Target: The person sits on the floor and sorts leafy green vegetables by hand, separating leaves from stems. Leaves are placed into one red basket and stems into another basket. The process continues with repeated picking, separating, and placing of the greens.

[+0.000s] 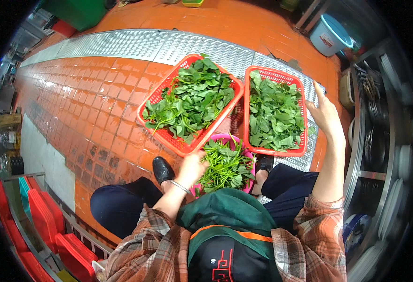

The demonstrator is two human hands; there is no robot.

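My left hand (193, 168), a bracelet on its wrist, is blurred at the left rim of a pink basin (250, 155), beside the near corner of a red plastic basket (164, 141). Whether its fingers grip anything cannot be made out. Cut green stems with leaves (227, 165) fill the basin between my feet. Leafy greens (195, 95) lie heaped in that left basket. To its right, a second red basket (275, 152) holds more leafy greens (277, 112). Fingers spread, my right hand (322, 111) is raised by this basket's right side, with nothing in it.
Wet orange floor tiles (97, 95) surround a perforated metal drain cover (121, 44). A light blue bucket (328, 38) stands at the far right. Metal shelving (359, 141) with dishes runs along my right. At the lower left, several red baskets (44, 215) stand in a rack.
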